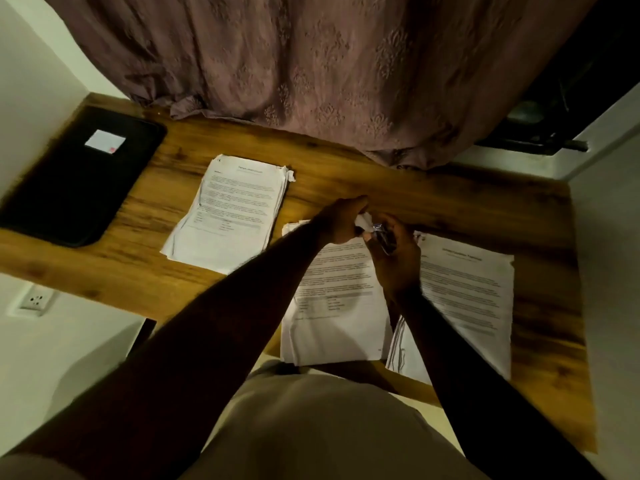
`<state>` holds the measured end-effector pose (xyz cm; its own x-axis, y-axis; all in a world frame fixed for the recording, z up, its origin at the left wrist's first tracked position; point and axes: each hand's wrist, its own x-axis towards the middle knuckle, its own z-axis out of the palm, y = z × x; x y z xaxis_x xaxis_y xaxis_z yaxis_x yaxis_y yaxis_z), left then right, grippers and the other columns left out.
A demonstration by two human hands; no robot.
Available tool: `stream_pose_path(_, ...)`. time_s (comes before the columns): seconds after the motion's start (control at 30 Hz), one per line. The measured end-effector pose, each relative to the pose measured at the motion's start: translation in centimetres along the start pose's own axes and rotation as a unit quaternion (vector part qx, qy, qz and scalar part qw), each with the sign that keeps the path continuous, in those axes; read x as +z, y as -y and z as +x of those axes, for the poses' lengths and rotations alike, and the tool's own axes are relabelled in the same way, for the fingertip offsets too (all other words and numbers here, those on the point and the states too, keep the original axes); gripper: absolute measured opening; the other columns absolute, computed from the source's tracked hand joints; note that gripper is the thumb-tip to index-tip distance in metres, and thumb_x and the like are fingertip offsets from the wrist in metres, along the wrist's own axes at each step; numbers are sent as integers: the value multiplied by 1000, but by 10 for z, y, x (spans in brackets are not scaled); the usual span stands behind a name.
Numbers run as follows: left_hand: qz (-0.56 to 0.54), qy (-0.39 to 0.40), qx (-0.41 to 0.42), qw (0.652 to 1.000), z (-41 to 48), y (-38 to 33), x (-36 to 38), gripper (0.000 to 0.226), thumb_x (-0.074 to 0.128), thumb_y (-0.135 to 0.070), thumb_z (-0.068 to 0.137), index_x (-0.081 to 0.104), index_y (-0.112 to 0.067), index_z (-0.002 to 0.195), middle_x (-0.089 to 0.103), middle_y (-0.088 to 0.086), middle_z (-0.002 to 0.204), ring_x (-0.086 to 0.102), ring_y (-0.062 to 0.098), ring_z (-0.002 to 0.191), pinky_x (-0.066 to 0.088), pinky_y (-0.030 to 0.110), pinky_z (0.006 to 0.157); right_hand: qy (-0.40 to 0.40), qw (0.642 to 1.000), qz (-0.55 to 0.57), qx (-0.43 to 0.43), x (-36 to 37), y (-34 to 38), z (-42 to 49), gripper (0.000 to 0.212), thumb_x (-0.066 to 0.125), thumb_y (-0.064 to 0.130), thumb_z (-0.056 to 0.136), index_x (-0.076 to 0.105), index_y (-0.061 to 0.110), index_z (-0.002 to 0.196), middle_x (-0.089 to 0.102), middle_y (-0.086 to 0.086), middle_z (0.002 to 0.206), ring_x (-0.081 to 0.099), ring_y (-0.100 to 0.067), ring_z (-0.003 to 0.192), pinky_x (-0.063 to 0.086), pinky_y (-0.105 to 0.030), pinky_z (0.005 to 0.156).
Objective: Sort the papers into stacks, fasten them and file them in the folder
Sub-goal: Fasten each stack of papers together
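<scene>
White paper, crumpled at its far corner, is pinched between the thumb and curled fingers of the left grip (341,221). That corner belongs to the middle stack (332,306). The right grip (394,258) is just beside it, fingers curled round a dark shiny tool (382,237) held at the same corner. It may be a stapler or a clip, but blur and dim light leave its shape unclear. Both forearms cross the middle stack and hide much of its left edge and right side. Its near edge reaches the edge of the wooden surface (346,181).

A right stack (467,292) lies just beside the middle one, with its inner edge hidden under the right arm. A left stack (232,209) lies apart from them, farther back, its top right corner ragged. The print on all three is too blurred to read.

A black folder (76,178) lies shut at the surface's left end, bearing a small white label (105,141), with its near left side cut off by the wall. A patterned mauve curtain (311,81) hangs over the far edge. A wall socket (36,301) shows low on the left, and a beige garment (311,427) fills the bottom of the view.
</scene>
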<state>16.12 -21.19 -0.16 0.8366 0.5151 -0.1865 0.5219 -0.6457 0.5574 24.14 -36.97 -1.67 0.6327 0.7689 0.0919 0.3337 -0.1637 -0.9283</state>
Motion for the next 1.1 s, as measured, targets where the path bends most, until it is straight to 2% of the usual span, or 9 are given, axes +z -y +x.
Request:
stream_pose_path(0.1, 9, -75, -14, 997, -9, 11, -1, 55, 72, -20, 91, 51, -6, 140, 58, 14, 139, 56, 33, 127, 49, 43, 104, 8, 999, -21, -44, 10, 3, 1, 36, 66, 49, 94, 63, 33, 126, 64, 10, 126, 61, -16, 118, 54, -45, 94)
stream_pose_path(0.17, 15, -132, -3, 991, -12, 27, 4, 48, 65, -21, 93, 56, -3, 136, 61, 18, 134, 59, 36, 123, 51, 49, 102, 17, 998, 8, -57, 20, 12, 2, 27, 70, 28, 96, 69, 16, 119, 64, 26, 111, 64, -3, 105, 58, -34, 85)
stream_pose_path(0.23, 9, -151, 2, 988, -25, 36, -7, 40, 66, -18, 92, 62, -1, 128, 66, 18, 125, 64, 36, 114, 53, 47, 98, 29, 997, 65, -16, 38, 23, 2, 20, 67, 17, 97, 70, 6, 114, 66, 22, 97, 64, 2, 89, 56, -26, 73)
stream_pose_path(0.37, -24, -147, -31, 988, -48, 74, -38, 37, 68, -19, 91, 61, -6, 125, 66, 14, 123, 62, 33, 115, 52, 40, 95, 56, 974, 187, 116, 82, 42, 7, 23, 58, 27, 102, 68, 12, 115, 71, 0, 97, 66, -16, 86, 49, -34, 67)
stream_pose_path(0.63, -25, -208, -234, 949, -83, 203, -103, 46, 67, -25, 91, 53, -18, 134, 58, 9, 136, 52, 31, 128, 47, 44, 106, 38, 938, 278, 204, 171, 81, 26, 31, 63, 42, 96, 69, 15, 108, 74, -3, 97, 70, -20, 79, 50, -33, 65)
stream_pose_path(0.7, -26, -205, -284, 936, -91, 227, -116, 50, 67, -26, 91, 49, -18, 138, 52, 12, 141, 47, 34, 132, 44, 46, 107, 38, 942, 265, 200, 188, 88, 31, 35, 71, 44, 89, 71, 17, 111, 74, -7, 109, 71, -24, 93, 57, -39, 75)
stream_pose_path(0.77, -31, -196, -317, 927, -93, 245, -126, 55, 66, -30, 91, 45, -18, 140, 47, 14, 143, 44, 37, 132, 42, 50, 107, 32, 952, 236, 194, 201, 91, 35, 22, 75, 24, 89, 72, 14, 108, 75, -4, 106, 71, -23, 95, 58, -41, 82)
stream_pose_path(0.97, -83, -165, -390, 902, -83, 268, -140, 80, 67, -39, 92, 26, -7, 152, 35, 23, 152, 39, 41, 138, 36, 50, 114, 19, 956, 126, 264, 224, 95, 54, 29, 87, 12, 75, 63, 28, 80, 69, 10, 80, 69, -18, 70, 60, -36, 68)
stream_pose_path(1.1, -200, -166, -421, 869, -66, 292, -126, 110, 77, -52, 71, 21, -13, 158, 36, 20, 156, 40, 40, 140, 40, 52, 113, -42, 950, 43, 305, 234, 85, 75, 24, 83, 11, 77, 59, 15, 80, 67, -5, 86, 63, -19, 66, 54, -30, 59)
